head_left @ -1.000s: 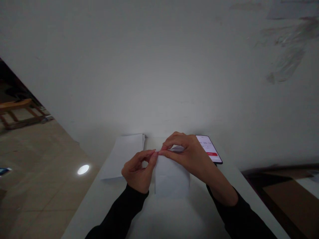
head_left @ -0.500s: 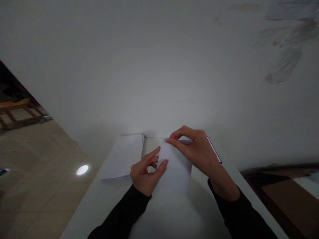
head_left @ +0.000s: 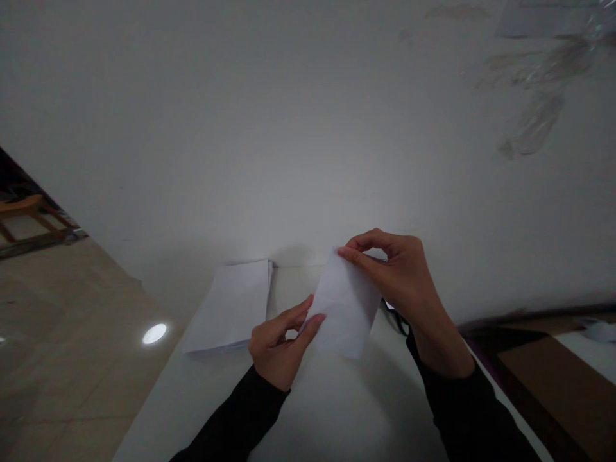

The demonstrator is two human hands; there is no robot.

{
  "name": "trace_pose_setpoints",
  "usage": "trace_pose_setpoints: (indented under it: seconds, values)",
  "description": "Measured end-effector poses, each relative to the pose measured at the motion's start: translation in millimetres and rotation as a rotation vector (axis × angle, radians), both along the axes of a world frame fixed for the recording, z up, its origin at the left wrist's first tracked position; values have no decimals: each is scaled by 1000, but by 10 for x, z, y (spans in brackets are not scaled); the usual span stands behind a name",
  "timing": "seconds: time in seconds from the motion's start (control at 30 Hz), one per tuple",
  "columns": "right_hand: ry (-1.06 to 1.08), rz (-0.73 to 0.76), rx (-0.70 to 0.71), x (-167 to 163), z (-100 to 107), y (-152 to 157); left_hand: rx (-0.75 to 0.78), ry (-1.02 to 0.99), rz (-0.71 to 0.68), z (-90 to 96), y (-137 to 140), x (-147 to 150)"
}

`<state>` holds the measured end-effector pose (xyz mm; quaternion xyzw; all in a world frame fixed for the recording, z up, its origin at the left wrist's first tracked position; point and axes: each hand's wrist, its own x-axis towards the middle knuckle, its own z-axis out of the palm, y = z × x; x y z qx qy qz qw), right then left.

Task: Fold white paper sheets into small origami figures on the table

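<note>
Between my hands a small white sheet of paper (head_left: 344, 314) is held up, tilted, above the white table. My right hand (head_left: 397, 266) pinches its top edge between thumb and fingers. At the sheet's left edge, my left hand (head_left: 283, 340) grips it with the thumb in front and the fingers at the side. A stack of white paper (head_left: 231, 305) lies to the left of my left hand, near the wall. Behind my right wrist, a dark-edged phone-like object (head_left: 391, 307) is mostly hidden.
The white table (head_left: 332, 410) meets a pale, scuffed wall (head_left: 289, 128). A wooden stool (head_left: 29, 215) stands on the tiled floor (head_left: 72, 333) at the left. Flat brown cardboard (head_left: 558, 378) lies low at the right.
My right hand has moved up and to the right, raising the sheet's top edge. My left thumb and fingers have closed on the sheet's left edge. The view has shifted slightly.
</note>
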<state>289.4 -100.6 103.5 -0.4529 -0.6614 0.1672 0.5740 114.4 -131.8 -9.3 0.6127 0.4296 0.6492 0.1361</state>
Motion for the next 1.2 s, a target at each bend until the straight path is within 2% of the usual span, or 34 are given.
trace_pose_setpoints:
  seconds: [0.27, 0.37, 0.5, 0.63, 0.7, 0.87, 1.07, 1.2]
  values:
    - [-18, 11, 10, 25, -36, 37, -21, 18, 9, 19, 7, -7]
    - [-39, -9, 35, 7, -61, 39, -121, 13, -22, 111, 55, 3]
    - [-80, -27, 80, -46, -97, 33, -342, 12, -154, 322, 178, 65]
    - [-153, -44, 128, -78, -111, 44, -409, 192, -334, 461, 268, 155]
    - [-173, -70, 146, -81, -110, 54, -410, 219, -386, 457, 281, 188]
    - [-176, -64, 147, -81, -112, 62, -422, 112, -462, 339, 264, 207]
    - [-240, -50, 123, -86, -118, 54, -439, 152, -453, 299, 273, 202]
    - [-309, -67, 150, -102, -123, 72, -333, 208, -306, 352, 299, 264]
